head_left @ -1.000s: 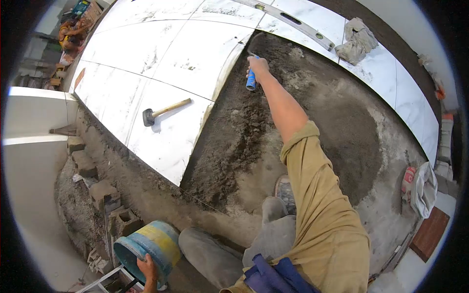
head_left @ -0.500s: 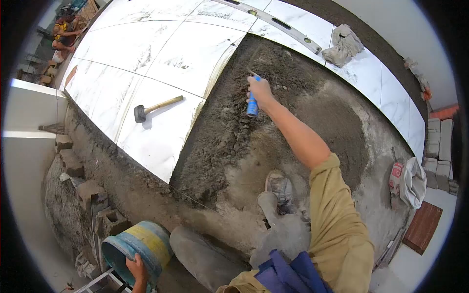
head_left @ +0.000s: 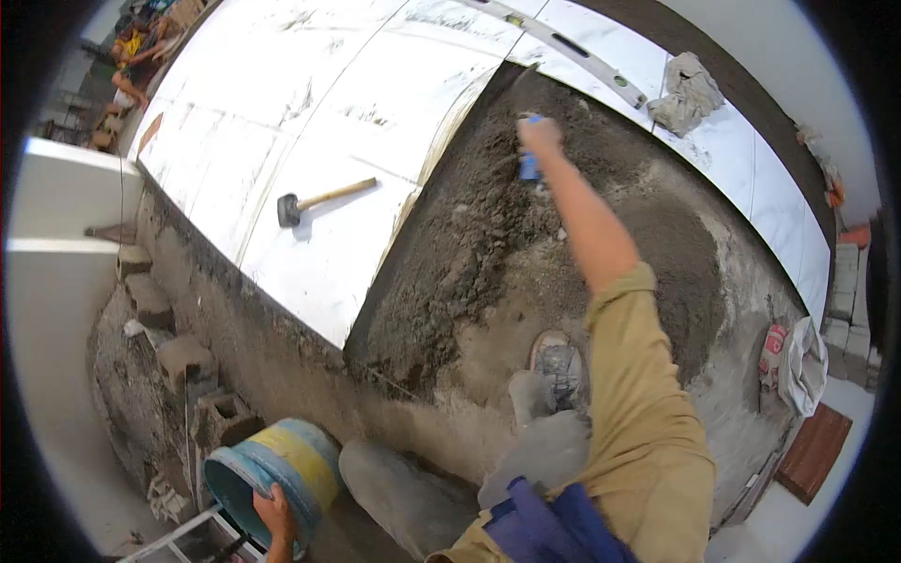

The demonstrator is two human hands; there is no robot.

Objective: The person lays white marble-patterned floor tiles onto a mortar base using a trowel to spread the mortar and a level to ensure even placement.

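My right hand point(head_left: 539, 136) is stretched far forward and grips a trowel by its blue handle point(head_left: 530, 165); the blade reaches into the dark mortar bed point(head_left: 488, 235) near the tile edge. My left hand point(head_left: 278, 518) holds the rim of a blue and yellow bucket point(head_left: 282, 469) at the bottom left. White marble-look tiles point(head_left: 310, 122) lie to the left of the mortar.
A rubber mallet point(head_left: 319, 200) lies on a tile. A long spirit level point(head_left: 572, 47) and a crumpled rag point(head_left: 687, 89) rest on the far tiles. Concrete blocks point(head_left: 188, 361) line the left trench. A sack point(head_left: 805, 366) sits at right. A person crouches at top left.
My right hand moved the trowel forward, further up the mortar bed toward the far tiles. My left hand stayed on the bucket rim.
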